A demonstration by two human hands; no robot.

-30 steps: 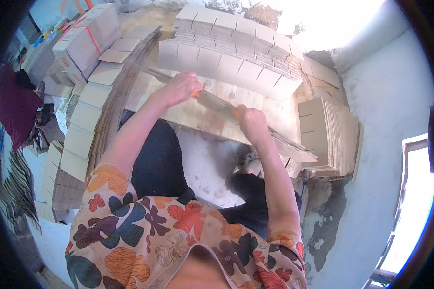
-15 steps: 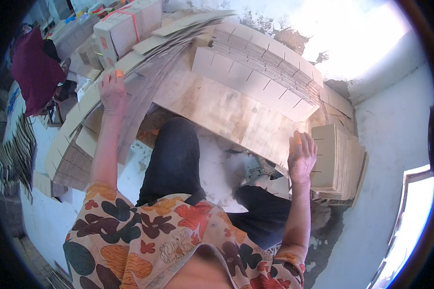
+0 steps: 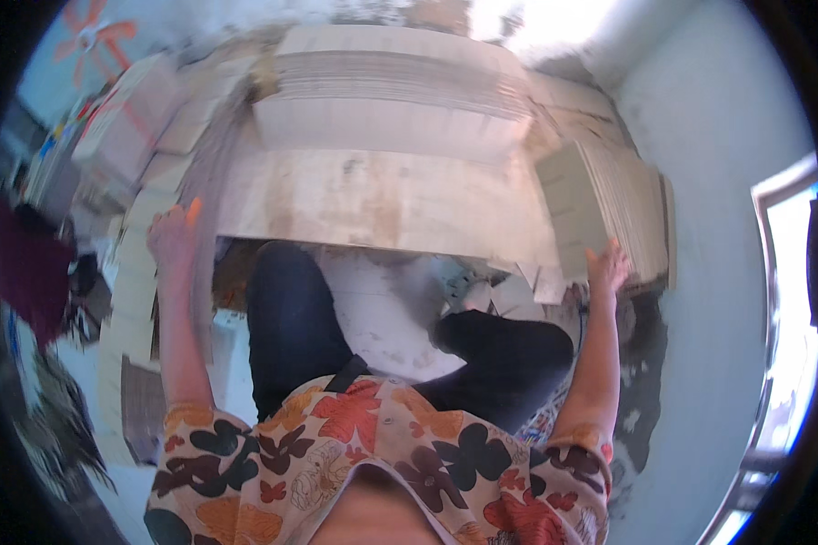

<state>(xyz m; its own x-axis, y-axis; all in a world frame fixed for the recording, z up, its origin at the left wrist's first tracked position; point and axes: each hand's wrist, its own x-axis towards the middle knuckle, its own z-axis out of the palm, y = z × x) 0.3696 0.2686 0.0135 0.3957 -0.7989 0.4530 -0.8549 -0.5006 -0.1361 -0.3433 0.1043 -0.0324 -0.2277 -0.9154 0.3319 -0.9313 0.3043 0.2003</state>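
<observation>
My left hand (image 3: 173, 236) lies on the long fanned row of cardboard sheets (image 3: 138, 263) on my left. Orange covers a fingertip there, and blur hides how firmly the fingers are bent. At the near edge of a cardboard stack (image 3: 573, 204) standing on the right is my right hand (image 3: 609, 265). Its fingers are apart against the sheets, with no separate piece visible in them. Between my hands lies a bare wooden board (image 3: 354, 195), in front of my knees. Along its far side is a long bundle of slotted cardboard strips (image 3: 391, 118).
A carton with red strapping (image 3: 123, 136) stands at the far left, with dark red cloth (image 3: 25, 272) nearer me. An orange fan (image 3: 91, 38) is in the upper left corner. A pale wall (image 3: 713, 182) rises on the right, beside a bright opening (image 3: 791, 263).
The view has turned left. My right hand has moved from the wooden board's corner to the right-hand stack. My left hand is still on the left-hand sheets, closer to me.
</observation>
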